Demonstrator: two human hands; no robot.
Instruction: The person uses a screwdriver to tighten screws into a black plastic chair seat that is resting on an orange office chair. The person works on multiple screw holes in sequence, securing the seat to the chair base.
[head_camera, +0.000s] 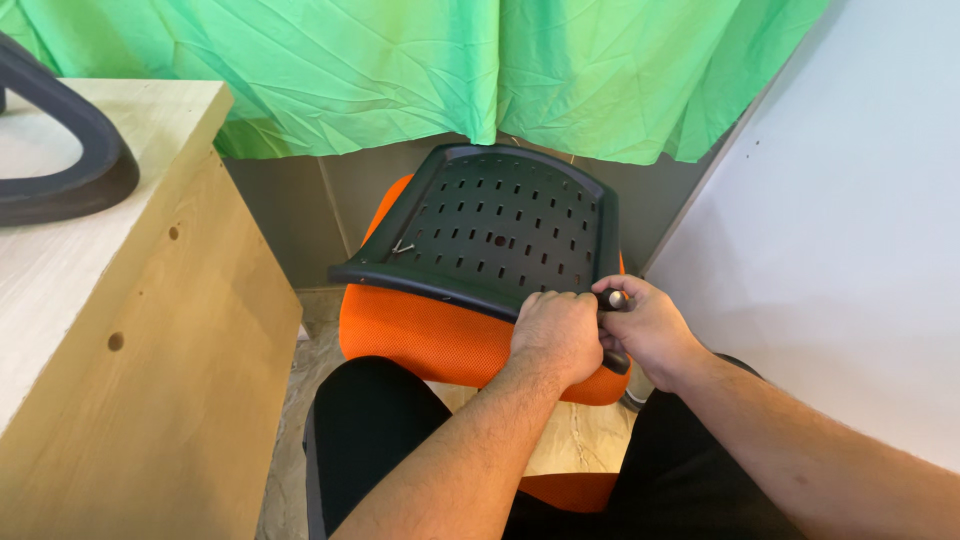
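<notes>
Left hand (556, 335) is curled into a fist, knuckles up, clamped over the near edge of the black plastic seat pan (497, 228), fingers tucked under the rim. Right hand (645, 327) sits just beside it, touching it, fingers wrapped around a small tool (613, 299) with a dark handle and a metal tip poking out near the thumb; tool type too hidden to tell. Both hands meet at the pan's near right corner. The pan is perforated with rows of short slots, lies upside down and tilted, resting on the orange mesh cushion (425, 333) it belongs to. A small screw or clip (403, 247) lies on the pan's left side. Cushion is propped across the person's lap, black trousers (375, 435) below it. Left of that stands a light wooden desk (150, 330) with drilled holes in its side panel, and a dark curved armrest piece (70, 150) lies on its top. Green cloth (420, 70) hangs behind; a white panel (850, 220) fills the right.
</notes>
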